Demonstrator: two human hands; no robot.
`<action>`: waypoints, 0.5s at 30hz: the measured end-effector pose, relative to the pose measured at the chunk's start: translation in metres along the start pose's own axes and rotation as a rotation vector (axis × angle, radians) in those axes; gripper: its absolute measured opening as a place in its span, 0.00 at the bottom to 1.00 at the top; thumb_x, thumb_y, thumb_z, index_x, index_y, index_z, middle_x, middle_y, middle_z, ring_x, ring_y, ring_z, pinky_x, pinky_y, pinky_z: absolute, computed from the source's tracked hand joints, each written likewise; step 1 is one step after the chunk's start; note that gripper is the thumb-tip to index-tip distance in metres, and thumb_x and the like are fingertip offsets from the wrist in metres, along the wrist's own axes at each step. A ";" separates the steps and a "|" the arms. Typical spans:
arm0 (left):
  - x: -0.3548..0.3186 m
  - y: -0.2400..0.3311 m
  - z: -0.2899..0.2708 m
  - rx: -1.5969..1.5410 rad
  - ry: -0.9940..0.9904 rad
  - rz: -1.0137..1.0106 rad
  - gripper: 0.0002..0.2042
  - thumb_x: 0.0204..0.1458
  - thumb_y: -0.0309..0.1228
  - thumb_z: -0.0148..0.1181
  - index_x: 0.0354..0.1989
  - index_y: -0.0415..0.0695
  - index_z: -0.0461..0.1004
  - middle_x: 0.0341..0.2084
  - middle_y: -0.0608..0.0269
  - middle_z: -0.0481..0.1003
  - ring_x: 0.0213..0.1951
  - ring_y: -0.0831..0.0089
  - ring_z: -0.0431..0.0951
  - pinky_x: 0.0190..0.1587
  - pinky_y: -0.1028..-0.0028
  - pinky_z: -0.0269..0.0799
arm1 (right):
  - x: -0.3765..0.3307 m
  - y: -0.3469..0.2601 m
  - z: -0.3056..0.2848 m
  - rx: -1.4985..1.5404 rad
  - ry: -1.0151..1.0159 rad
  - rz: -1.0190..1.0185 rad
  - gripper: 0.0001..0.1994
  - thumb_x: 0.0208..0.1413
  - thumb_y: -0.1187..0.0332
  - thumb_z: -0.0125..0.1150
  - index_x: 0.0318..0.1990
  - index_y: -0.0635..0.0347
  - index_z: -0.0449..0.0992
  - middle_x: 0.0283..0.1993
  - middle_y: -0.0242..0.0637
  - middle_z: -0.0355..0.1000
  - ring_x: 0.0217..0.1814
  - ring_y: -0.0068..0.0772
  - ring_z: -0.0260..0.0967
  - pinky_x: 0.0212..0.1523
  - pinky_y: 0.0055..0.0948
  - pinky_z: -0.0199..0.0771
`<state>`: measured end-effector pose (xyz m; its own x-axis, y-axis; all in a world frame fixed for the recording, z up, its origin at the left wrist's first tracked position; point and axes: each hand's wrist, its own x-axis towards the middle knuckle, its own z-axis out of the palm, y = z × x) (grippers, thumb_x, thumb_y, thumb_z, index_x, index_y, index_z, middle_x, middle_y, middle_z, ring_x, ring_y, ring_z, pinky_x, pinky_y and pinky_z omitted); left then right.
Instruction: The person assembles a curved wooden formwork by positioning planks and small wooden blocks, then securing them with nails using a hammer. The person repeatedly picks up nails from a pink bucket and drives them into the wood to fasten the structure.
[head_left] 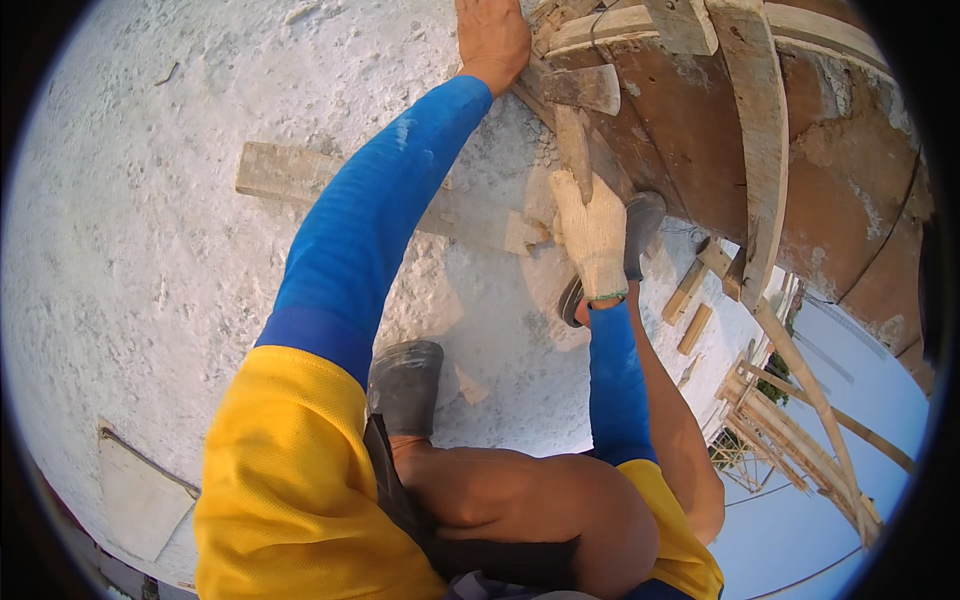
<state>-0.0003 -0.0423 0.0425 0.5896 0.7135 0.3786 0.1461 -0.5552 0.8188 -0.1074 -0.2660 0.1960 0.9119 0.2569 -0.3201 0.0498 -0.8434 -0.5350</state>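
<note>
My right hand [590, 235], in a pale knitted work glove, is closed around the wooden handle of a hatchet [583, 89]. The hatchet's worn, broad head lies up and away from the glove, beside a timber edge and brown panel. My bare left hand [493, 42] reaches to the top edge of the view, left of the hatchet head. Its fingers run out of the picture, so their pose and anything in them are hidden. Below my left forearm, a weathered plank [290, 172] lies on the pale, dusty ground, partly covered by the sleeve.
A large brown panel [700, 130] with curved timber ribs [755, 130] rises at the upper right. Short wood blocks [686, 290] lie beyond my right foot. Timber framing [790, 430] stands at the lower right. A flat pale sheet [140, 495] lies at lower left. My dark shoes [405, 385] are on the ground.
</note>
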 end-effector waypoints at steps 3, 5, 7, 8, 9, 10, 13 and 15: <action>-0.004 -0.003 0.002 -0.009 0.003 0.032 0.37 0.57 0.25 0.57 0.75 0.25 0.54 0.71 0.21 0.58 0.74 0.29 0.55 0.78 0.48 0.51 | -0.016 0.000 -0.005 0.127 0.143 -0.208 0.14 0.65 0.61 0.69 0.46 0.66 0.83 0.34 0.48 0.81 0.36 0.28 0.80 0.35 0.30 0.77; 0.000 -0.005 0.005 0.030 -0.003 0.055 0.37 0.58 0.25 0.57 0.75 0.25 0.53 0.71 0.21 0.58 0.74 0.29 0.55 0.77 0.49 0.52 | -0.012 -0.001 -0.005 0.264 0.326 -0.363 0.13 0.64 0.64 0.70 0.47 0.65 0.83 0.35 0.49 0.82 0.39 0.27 0.80 0.38 0.30 0.78; 0.003 -0.006 0.006 0.075 -0.022 0.043 0.37 0.58 0.25 0.57 0.75 0.25 0.53 0.70 0.21 0.58 0.74 0.29 0.56 0.77 0.49 0.52 | 0.011 -0.003 0.006 0.078 0.277 -0.328 0.19 0.66 0.56 0.67 0.48 0.67 0.82 0.36 0.53 0.81 0.40 0.37 0.82 0.40 0.36 0.79; 0.004 -0.005 0.006 0.051 0.019 0.042 0.36 0.58 0.25 0.57 0.75 0.25 0.53 0.70 0.21 0.58 0.73 0.30 0.56 0.77 0.49 0.52 | 0.024 -0.004 0.010 -0.148 0.165 -0.236 0.21 0.66 0.53 0.66 0.48 0.68 0.82 0.35 0.54 0.81 0.39 0.41 0.82 0.40 0.38 0.79; 0.007 -0.005 0.006 0.030 0.073 0.044 0.36 0.58 0.25 0.57 0.75 0.25 0.54 0.70 0.21 0.58 0.73 0.30 0.56 0.77 0.49 0.52 | 0.034 -0.006 0.012 -0.402 0.029 -0.077 0.23 0.67 0.51 0.65 0.48 0.68 0.81 0.35 0.55 0.80 0.39 0.44 0.82 0.41 0.40 0.79; 0.008 -0.006 0.005 0.010 0.123 0.047 0.36 0.58 0.25 0.56 0.75 0.25 0.54 0.70 0.21 0.59 0.73 0.30 0.56 0.77 0.48 0.52 | 0.033 -0.005 0.009 -0.292 0.016 -0.087 0.24 0.67 0.50 0.64 0.47 0.69 0.81 0.35 0.56 0.80 0.39 0.47 0.82 0.41 0.42 0.79; 0.002 -0.008 0.008 0.080 0.018 0.060 0.36 0.59 0.25 0.55 0.75 0.25 0.54 0.70 0.21 0.59 0.74 0.30 0.56 0.77 0.48 0.52 | 0.015 -0.003 -0.001 -0.139 -0.038 0.046 0.26 0.67 0.48 0.62 0.45 0.69 0.80 0.33 0.56 0.79 0.37 0.50 0.81 0.40 0.43 0.78; 0.007 -0.013 0.015 0.036 0.006 0.042 0.35 0.59 0.25 0.53 0.75 0.25 0.54 0.71 0.21 0.58 0.74 0.31 0.56 0.78 0.48 0.51 | 0.008 -0.001 -0.004 -0.129 0.076 -0.127 0.23 0.67 0.50 0.65 0.45 0.68 0.80 0.32 0.54 0.79 0.35 0.45 0.81 0.38 0.40 0.78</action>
<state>0.0137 -0.0363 0.0282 0.5909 0.6917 0.4152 0.1495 -0.5996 0.7862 -0.0984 -0.2651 0.1968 0.9229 0.3328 -0.1939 0.2137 -0.8613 -0.4610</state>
